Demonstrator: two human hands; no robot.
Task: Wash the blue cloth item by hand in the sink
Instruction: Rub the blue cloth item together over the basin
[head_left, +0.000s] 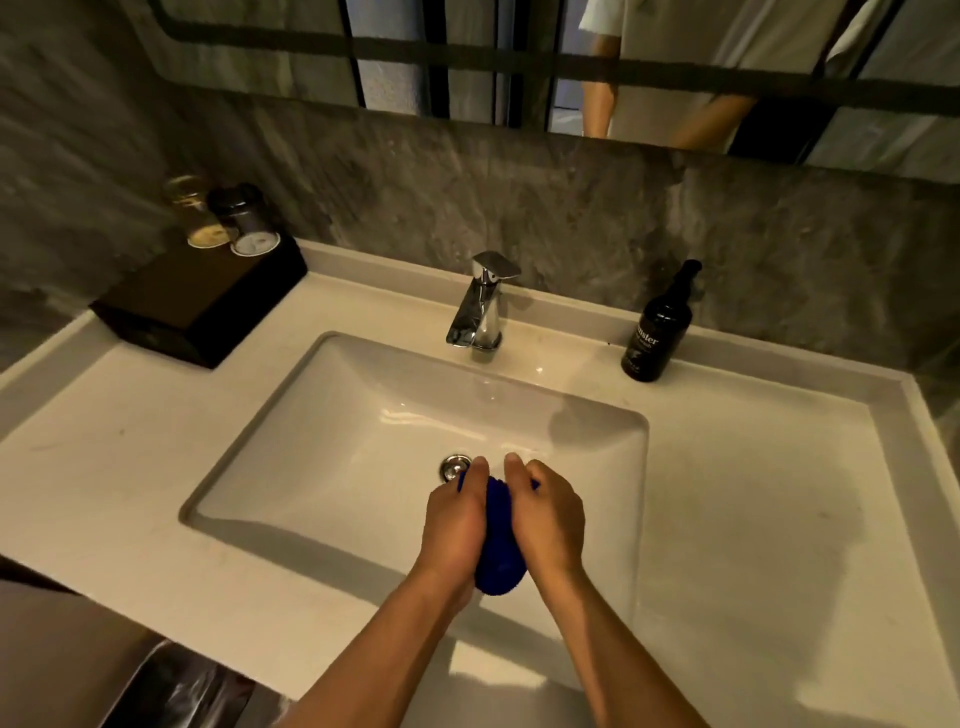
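Both hands wring a blue cloth (497, 545) over the sink (332, 467).
Left hand (454, 525) and right hand (545, 514) each have a curled grip clamped on it, just beside the drain (453, 464); basin otherwise bare, near rim close beneath the wrists.

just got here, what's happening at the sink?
A person is hand-washing a blue cloth over the sink. The left hand and right hand both grip it, bunched up between the palms, near the drain. No water visibly runs from the tap, and the basin does not look filled. A dark bottle stands on the counter right of the tap, untouched; a black box with two glasses sits back left.
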